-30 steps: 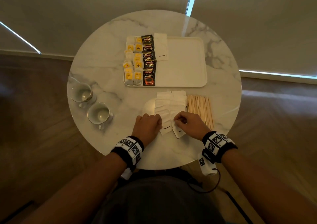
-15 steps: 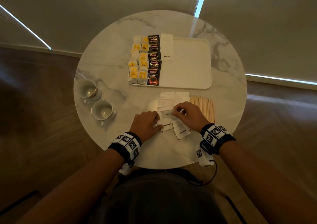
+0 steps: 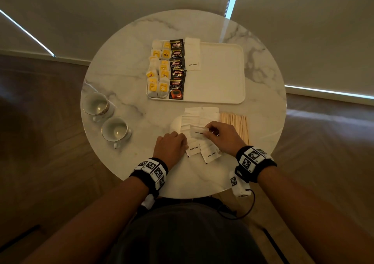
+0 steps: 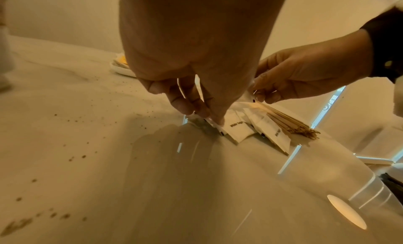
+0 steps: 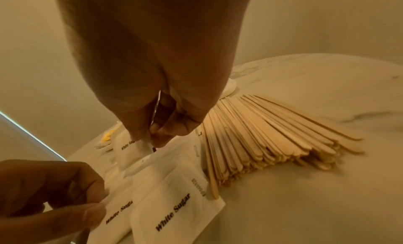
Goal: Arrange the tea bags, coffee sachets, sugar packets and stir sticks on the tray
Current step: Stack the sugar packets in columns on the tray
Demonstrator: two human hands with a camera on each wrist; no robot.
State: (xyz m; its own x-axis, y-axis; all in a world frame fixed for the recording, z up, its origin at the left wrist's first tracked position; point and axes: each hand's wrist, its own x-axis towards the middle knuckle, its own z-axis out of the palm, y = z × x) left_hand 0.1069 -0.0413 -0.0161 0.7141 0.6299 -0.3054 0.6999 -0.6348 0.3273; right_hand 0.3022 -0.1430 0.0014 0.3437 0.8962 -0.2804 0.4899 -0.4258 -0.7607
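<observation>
A white tray (image 3: 222, 77) holds rows of yellow tea bags (image 3: 158, 69), black coffee sachets (image 3: 177, 69) and one sugar packet (image 3: 193, 54). Loose white sugar packets (image 3: 200, 116) lie on the table in front of the tray, with wooden stir sticks (image 3: 234, 124) on their right. My right hand (image 3: 210, 131) pinches one sugar packet (image 3: 197, 132) by its end, just above the pile; the same packet (image 5: 130, 153) hangs from the hand (image 5: 152, 137) in the right wrist view. My left hand (image 3: 183, 145) pinches the edge of a near packet (image 3: 192, 149) lying on the table (image 4: 216, 122).
Two white cups (image 3: 97, 106) (image 3: 115, 130) stand at the left of the round marble table (image 3: 129, 47). The right half of the tray is bare. The stir sticks (image 5: 261, 135) lie close beside my right hand. The table's edge is just behind my wrists.
My right hand has lifted one sugar packet off the pile and carried it a little away from me. My left hand has stayed at the near end of the pile.
</observation>
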